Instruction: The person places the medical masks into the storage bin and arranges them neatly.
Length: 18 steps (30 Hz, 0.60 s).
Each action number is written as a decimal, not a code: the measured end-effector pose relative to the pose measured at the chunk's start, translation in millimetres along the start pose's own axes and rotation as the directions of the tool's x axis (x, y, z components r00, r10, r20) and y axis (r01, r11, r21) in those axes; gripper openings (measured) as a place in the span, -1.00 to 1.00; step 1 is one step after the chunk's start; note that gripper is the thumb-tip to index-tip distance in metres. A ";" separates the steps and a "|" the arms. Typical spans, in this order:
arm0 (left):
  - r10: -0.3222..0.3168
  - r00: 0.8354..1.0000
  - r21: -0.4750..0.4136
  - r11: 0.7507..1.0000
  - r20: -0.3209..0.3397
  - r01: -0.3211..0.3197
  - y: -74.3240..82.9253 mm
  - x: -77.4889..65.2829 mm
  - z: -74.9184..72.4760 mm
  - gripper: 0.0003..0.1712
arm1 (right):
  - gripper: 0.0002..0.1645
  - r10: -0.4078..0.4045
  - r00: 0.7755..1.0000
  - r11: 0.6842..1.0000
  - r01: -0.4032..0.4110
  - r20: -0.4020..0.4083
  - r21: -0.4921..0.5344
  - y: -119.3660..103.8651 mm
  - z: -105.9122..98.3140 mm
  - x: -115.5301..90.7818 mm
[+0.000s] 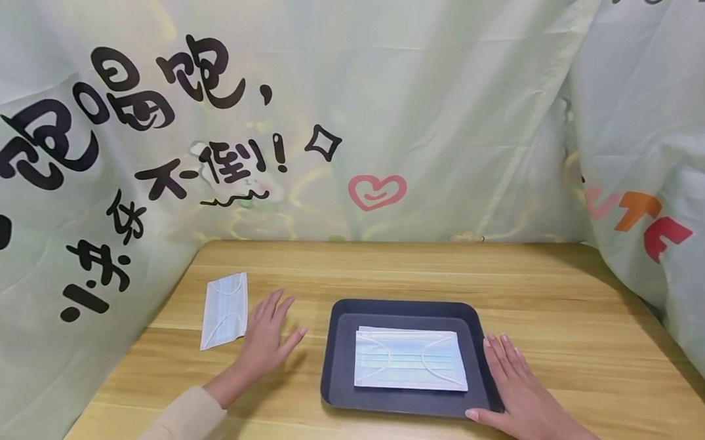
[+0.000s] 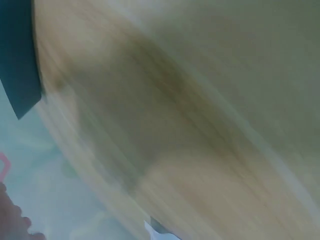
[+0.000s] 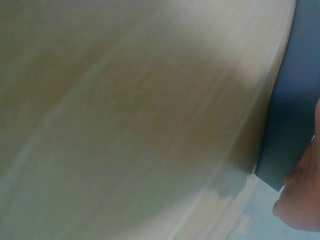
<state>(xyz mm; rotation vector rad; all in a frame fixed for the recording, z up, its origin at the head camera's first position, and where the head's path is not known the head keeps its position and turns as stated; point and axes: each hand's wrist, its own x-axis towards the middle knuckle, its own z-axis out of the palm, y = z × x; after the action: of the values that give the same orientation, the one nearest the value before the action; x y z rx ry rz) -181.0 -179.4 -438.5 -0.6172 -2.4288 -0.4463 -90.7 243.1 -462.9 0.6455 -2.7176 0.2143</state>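
A dark grey tray (image 1: 335, 350) lies on the wooden table in the head view, with light blue face masks (image 1: 408, 360) stacked flat in it. Another face mask (image 1: 224, 309) lies on the table to the left. Between that mask and the tray, my left hand (image 1: 267, 338) is held with fingers spread and nothing in its grasp. My right hand (image 1: 519, 398) rests along the tray's right edge, fingers straight and thumb at the front corner. The right wrist view shows its fingertips (image 3: 298, 205) by the tray's side wall (image 3: 287, 115).
The wooden table (image 1: 268, 262) runs back to a pale curtain (image 1: 451, 119) printed with black characters and a pink heart. More curtain hangs along the left and right sides of the table.
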 end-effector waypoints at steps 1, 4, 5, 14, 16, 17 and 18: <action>-0.015 0.999 0.022 1.000 0.033 0.014 -0.9 -2.0 -0.8 -0.32 | 0.29 0.000 1.000 1.000 0.000 0.000 0.001 0.0 0.2 0.0; -0.082 0.988 0.075 0.995 0.130 0.072 -3.1 -8.6 -3.2 -0.21 | 0.30 -0.005 1.000 1.000 0.005 -0.003 0.002 -0.2 0.5 -0.1; -0.104 0.981 0.088 0.992 0.161 0.090 -3.9 -10.7 -4.1 -0.17 | 0.30 -0.009 1.000 1.000 0.009 -0.006 0.003 -0.3 0.4 -0.4; -0.223 0.937 0.174 0.968 0.270 0.180 -19.1 -26.9 -6.3 0.01 | 0.30 -0.019 1.000 1.000 0.019 -0.015 0.001 -0.1 -0.3 -0.3; -0.247 0.928 0.188 0.962 0.277 0.200 -23.9 -29.1 -6.4 0.03 | 0.30 -0.022 1.000 1.000 0.022 -0.014 0.002 0.0 -1.0 0.1; -0.258 0.926 0.197 0.958 0.277 0.208 -26.2 -30.1 -6.6 0.04 | 0.30 -0.021 1.000 1.000 0.021 -0.014 0.002 0.2 -1.2 0.2; -0.271 0.921 0.205 0.954 0.279 0.219 -28.5 -30.4 -7.2 0.05 | 0.30 -0.019 1.000 1.000 0.019 -0.014 0.005 0.1 -1.5 0.4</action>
<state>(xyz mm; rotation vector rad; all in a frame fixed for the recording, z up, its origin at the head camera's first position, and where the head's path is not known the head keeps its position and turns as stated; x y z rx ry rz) -170.7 -216.3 -456.4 -0.3243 -2.8204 -0.2507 -90.6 243.4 -461.3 0.6691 -2.6975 0.2198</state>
